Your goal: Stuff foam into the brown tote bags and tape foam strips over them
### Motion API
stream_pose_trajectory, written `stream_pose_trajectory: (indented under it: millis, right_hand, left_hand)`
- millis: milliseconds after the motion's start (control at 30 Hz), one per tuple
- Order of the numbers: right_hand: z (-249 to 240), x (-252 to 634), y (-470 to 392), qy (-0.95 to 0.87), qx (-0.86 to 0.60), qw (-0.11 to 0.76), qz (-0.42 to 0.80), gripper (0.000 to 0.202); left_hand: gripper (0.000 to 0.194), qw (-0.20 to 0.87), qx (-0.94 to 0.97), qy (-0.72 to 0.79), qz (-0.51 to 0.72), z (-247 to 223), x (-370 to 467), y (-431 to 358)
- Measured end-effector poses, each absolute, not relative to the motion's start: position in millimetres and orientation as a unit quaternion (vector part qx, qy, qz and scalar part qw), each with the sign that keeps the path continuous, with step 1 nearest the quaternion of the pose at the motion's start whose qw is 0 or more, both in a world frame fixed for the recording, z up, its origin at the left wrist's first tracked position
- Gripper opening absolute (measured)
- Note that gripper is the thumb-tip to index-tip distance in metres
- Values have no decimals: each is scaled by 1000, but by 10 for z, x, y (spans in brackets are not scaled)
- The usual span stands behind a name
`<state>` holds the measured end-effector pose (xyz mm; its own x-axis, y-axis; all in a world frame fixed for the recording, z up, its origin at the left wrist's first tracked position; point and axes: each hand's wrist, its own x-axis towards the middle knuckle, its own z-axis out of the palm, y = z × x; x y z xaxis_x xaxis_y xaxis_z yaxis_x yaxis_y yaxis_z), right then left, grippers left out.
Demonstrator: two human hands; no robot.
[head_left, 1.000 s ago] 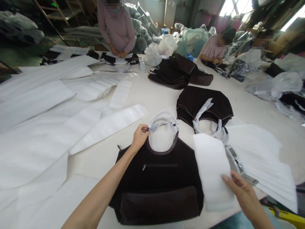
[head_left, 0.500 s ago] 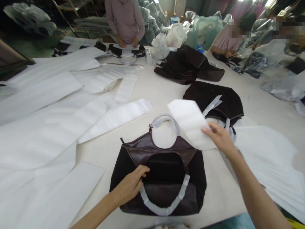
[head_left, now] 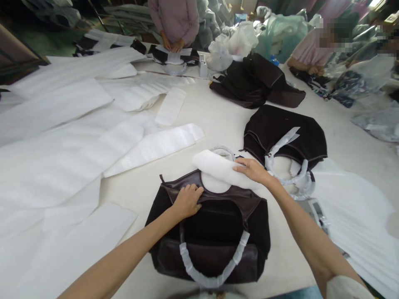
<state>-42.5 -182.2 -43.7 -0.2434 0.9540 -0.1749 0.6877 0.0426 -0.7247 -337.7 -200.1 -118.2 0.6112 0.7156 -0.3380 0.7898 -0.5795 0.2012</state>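
A dark brown and black handbag [head_left: 208, 245] lies on the table in front of me, its near handle [head_left: 215, 278] wrapped in whitish film. My left hand [head_left: 188, 200] grips the leather edge of the bag's opening, fingers curled over it. In my right hand [head_left: 252, 170] is a white foam sheet [head_left: 218, 166], curved over and pinched at its right end. The sheet hangs across the far handle and the bag's far edge, covering part of both. The fingertips of my left hand are partly hidden behind the leather.
Another dark handbag [head_left: 286, 133] with wrapped handles lies beyond my right hand. Further back rests a pile of dark bags [head_left: 255, 83]. White foam sheets [head_left: 62, 166] cover the left side, and more foam sheets [head_left: 352, 216] lie right. Two people in pink work across the table.
My right hand has brought the foam sheet left and over the bag's far edge, where it now bends. My left hand has moved up from near the handle to the opening's edge.
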Motion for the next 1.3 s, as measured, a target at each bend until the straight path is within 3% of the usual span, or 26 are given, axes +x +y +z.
stream_pose_trajectory:
  millis: [300,467,633,733,933,1300]
  right_hand:
    - [-734,-895,-1383,-712,-507,165,457,18]
    - [-964,-1152,-1317,-727,-504,91,458,18]
    - [-906,-1023,-1279,-726,-521,-55,445,38]
    - [-804,-786,-1286,-714,-523,-110,453,31]
    - [-765,-747,-1206,-675,-438,3,595,27]
    - [-1214,-1258,-1205,-725,-426,-49,539,18]
  left_hand:
    - [22,124,925,358,-39,-1287,-3513,-2245]
    - [18,110,929,353,4,-1349,-3641,-2387]
    - [18,102,931,349,19,-1398,-3680,-2407]
    - [18,100,932,347,35,-1414,-3684,-2415]
    - [24,93,934,342,39,-1392,-3677,-2483]
    - [26,84,929,344,104,-1471,-3694,-2541]
